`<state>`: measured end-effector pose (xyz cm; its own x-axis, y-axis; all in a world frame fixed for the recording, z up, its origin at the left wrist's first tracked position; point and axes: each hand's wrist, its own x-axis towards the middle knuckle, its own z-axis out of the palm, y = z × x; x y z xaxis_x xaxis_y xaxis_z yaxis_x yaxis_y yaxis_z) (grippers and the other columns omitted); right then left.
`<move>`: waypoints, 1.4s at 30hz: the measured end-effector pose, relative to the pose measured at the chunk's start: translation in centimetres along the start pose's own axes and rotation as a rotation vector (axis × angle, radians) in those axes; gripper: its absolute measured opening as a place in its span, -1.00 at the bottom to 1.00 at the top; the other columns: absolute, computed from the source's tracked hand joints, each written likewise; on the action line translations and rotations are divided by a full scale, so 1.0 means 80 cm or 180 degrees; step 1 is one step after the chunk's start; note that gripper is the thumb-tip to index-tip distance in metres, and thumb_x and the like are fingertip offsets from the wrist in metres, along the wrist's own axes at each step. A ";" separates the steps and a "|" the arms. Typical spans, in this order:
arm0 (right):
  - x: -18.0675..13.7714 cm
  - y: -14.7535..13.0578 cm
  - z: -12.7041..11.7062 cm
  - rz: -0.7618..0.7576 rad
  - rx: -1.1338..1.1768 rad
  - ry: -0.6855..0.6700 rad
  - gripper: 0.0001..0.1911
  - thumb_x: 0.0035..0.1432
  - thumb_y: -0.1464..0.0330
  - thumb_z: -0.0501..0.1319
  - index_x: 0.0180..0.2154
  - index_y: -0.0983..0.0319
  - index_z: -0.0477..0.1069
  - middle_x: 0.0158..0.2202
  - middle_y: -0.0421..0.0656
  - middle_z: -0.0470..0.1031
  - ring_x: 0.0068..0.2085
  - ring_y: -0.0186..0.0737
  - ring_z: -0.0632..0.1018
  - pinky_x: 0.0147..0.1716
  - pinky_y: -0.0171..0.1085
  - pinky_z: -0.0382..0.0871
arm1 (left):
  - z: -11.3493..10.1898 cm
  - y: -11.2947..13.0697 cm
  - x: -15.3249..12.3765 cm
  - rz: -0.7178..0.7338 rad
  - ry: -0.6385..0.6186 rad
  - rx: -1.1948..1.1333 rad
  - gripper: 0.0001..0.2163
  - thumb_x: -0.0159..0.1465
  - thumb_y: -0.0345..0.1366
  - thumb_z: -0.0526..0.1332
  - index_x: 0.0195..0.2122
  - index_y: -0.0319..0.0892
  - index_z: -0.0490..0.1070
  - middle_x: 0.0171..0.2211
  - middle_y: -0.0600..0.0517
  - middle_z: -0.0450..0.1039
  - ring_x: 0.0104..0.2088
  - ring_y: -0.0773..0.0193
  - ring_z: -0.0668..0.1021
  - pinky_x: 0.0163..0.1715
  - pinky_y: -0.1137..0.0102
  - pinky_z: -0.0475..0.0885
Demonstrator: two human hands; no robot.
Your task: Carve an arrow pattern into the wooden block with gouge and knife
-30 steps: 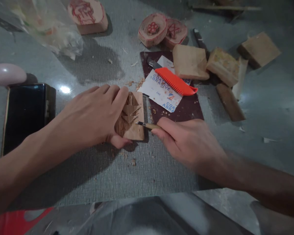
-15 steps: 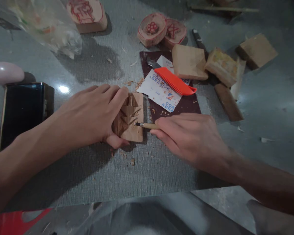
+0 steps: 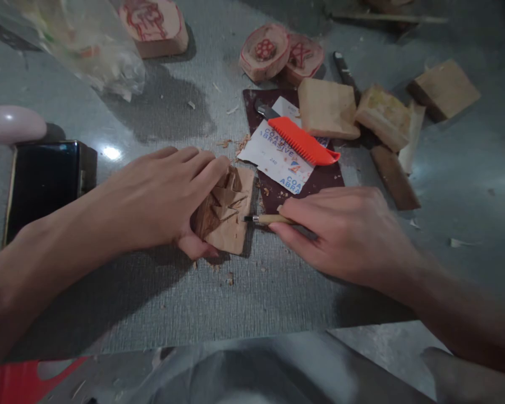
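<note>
Under my left hand (image 3: 168, 196) is a small wooden block (image 3: 229, 233) with a jagged, tree-like relief cut into it. My left thumb hooks its near edge and the fingers curl over its far left side, so they grip it against the table. My right hand (image 3: 340, 230) is closed round the pale wooden handle of a carving knife (image 3: 269, 219). The knife's dark tip points left and meets the right part of the block's face, close to the relief. Wood shavings (image 3: 230, 278) lie around the block.
Beyond the block, an orange utility knife (image 3: 303, 141) rests on sandpaper sheets (image 3: 273, 160). Several wooden blocks (image 3: 330, 106) lie at the right. Round carved pieces (image 3: 265, 51) sit farther back. A black box (image 3: 46, 185), a pink mouse-like object (image 3: 14, 124) and a plastic bag (image 3: 96, 47) occupy the left.
The block has turned slightly under my left hand and shifted a little right and nearer. My right hand and the knife have moved slightly right.
</note>
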<state>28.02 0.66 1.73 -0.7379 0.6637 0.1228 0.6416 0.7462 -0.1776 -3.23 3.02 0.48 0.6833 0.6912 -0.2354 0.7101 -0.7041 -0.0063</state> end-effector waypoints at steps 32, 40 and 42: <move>-0.003 -0.008 0.003 0.0195 0.0056 -0.0083 -0.46 0.73 0.11 0.15 -0.36 0.16 0.53 -0.54 -0.23 0.47 -0.50 -0.27 0.39 -0.44 -0.17 -0.01 | 0.001 0.005 0.002 -0.0109 0.0074 -0.0496 -0.16 0.33 0.48 0.27 0.30 -0.17 0.44 0.23 -0.29 0.65 0.22 -0.44 0.67 0.21 -0.11 0.56; -0.007 -0.023 0.008 0.0374 0.0053 -0.0119 -0.45 0.77 0.10 0.10 -0.31 0.16 0.53 -0.58 -0.25 0.45 -0.58 -0.28 0.34 -0.49 -0.17 -0.03 | 0.000 0.006 0.006 -0.0275 0.0048 -0.0488 -0.10 0.21 0.59 0.27 0.24 -0.10 0.45 0.17 -0.29 0.66 0.19 -0.46 0.71 0.17 -0.12 0.58; -0.006 -0.026 0.010 0.0451 0.0074 -0.0226 -0.47 0.77 0.11 0.09 -0.28 0.17 0.54 -0.58 -0.25 0.45 -0.59 -0.27 0.34 -0.50 -0.17 -0.05 | 0.000 0.009 0.005 -0.0350 0.0020 -0.0451 -0.11 0.22 0.60 0.25 0.21 -0.11 0.47 0.14 -0.30 0.67 0.18 -0.47 0.71 0.17 -0.12 0.58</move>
<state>26.89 -1.22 1.28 -0.6539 0.7561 0.0257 0.7358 0.6435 -0.2110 -2.47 2.79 0.41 0.6009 0.7641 -0.2348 0.7972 -0.5945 0.1053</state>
